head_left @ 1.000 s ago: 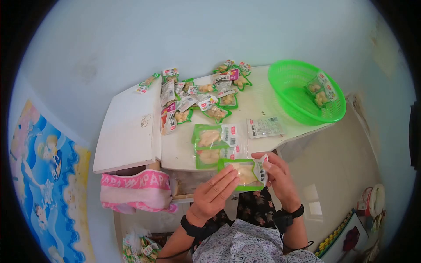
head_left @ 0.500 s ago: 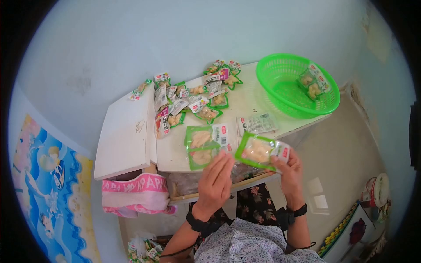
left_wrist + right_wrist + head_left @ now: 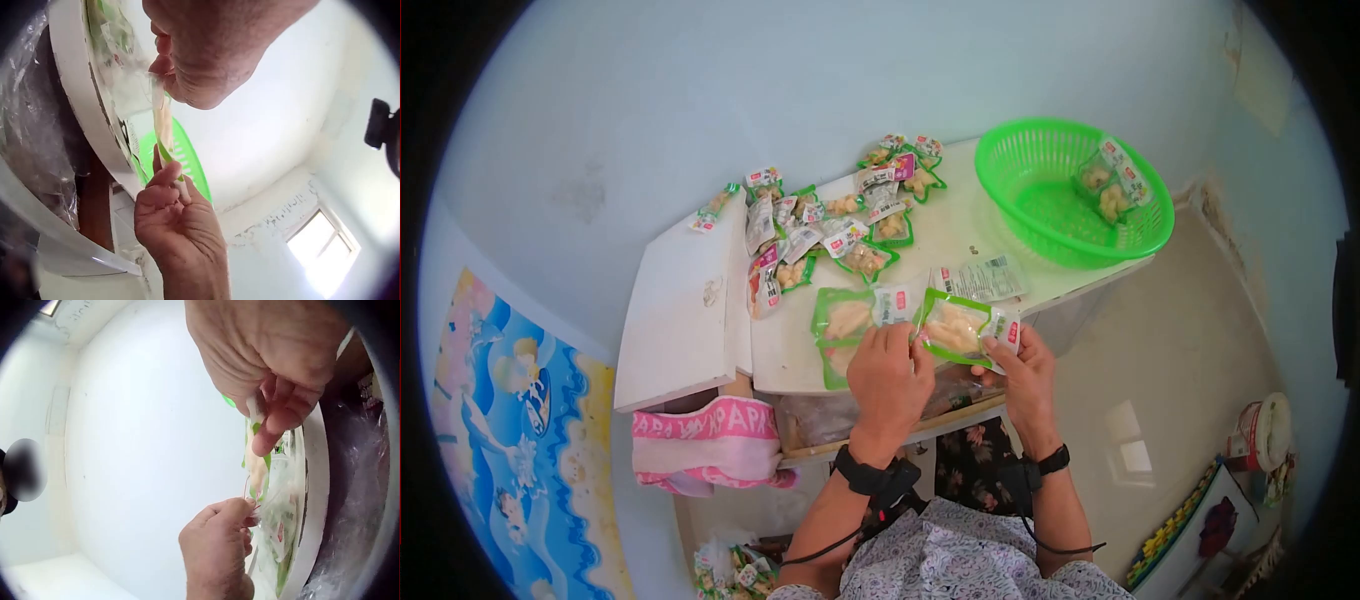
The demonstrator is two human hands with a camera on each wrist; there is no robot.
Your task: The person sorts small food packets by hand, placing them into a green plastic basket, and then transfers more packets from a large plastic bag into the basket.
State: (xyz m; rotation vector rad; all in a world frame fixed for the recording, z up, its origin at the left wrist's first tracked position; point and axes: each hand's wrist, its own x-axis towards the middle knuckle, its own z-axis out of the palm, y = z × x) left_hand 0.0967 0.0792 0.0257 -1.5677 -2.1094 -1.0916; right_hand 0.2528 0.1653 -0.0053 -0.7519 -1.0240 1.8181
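Above the table's front edge, both hands hold a clear, green-bordered packet [image 3: 955, 328] of pale food. My left hand [image 3: 890, 378] pinches the packet's left end between thumb and fingers; in the left wrist view this hand [image 3: 212, 56] is at the top. At the white labelled end, my right hand [image 3: 1028, 378] grips with thumb and curled fingers. Seen edge-on in the right wrist view, the packet [image 3: 256, 459] spans the gap between the hands. Just behind the left hand lie similar green-bordered packets [image 3: 840, 318], partly covered by it. A flat silvery packet [image 3: 980, 278] lies beyond the held one.
A green plastic basket [image 3: 1040, 225] with packets inside stands at the table's back right. Several small packets [image 3: 865, 260] are heaped toward the wall. Below the white tabletop [image 3: 785, 345], an open drawer [image 3: 810, 420] holds clear plastic. A pink-and-white towel [image 3: 710, 440] hangs at left.
Half a second ago the left hand was apart from the packet, which the right hand held. The packet has since moved left, and the left hand now pinches its left end.
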